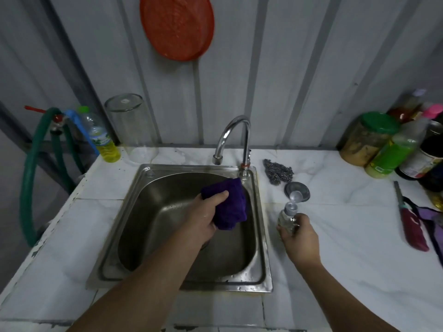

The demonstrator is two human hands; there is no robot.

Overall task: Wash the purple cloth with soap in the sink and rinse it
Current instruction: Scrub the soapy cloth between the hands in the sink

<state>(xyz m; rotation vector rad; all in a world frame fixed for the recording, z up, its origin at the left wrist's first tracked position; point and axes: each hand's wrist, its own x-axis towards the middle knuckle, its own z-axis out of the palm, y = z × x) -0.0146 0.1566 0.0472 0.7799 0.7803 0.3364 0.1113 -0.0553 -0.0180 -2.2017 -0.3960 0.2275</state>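
Observation:
My left hand (205,213) grips the bunched purple cloth (232,207) over the right half of the steel sink (115,238). On the counter just right of the sink, my right hand (299,238) is wrapped around a small clear soap pump bottle (287,218), which stands upright with its grey pump head pointing away from me. The chrome tap (233,133) arches over the back of the basin, and I see no water running from it.
A steel scourer (279,171) and a sink strainer (298,188) lie behind the soap bottle. Jars and bottles (393,144) crowd the back right corner. A red-handled knife (411,224) lies at the right. A glass jar (130,123), yellow bottle (105,142) and green hose (31,178) stand left.

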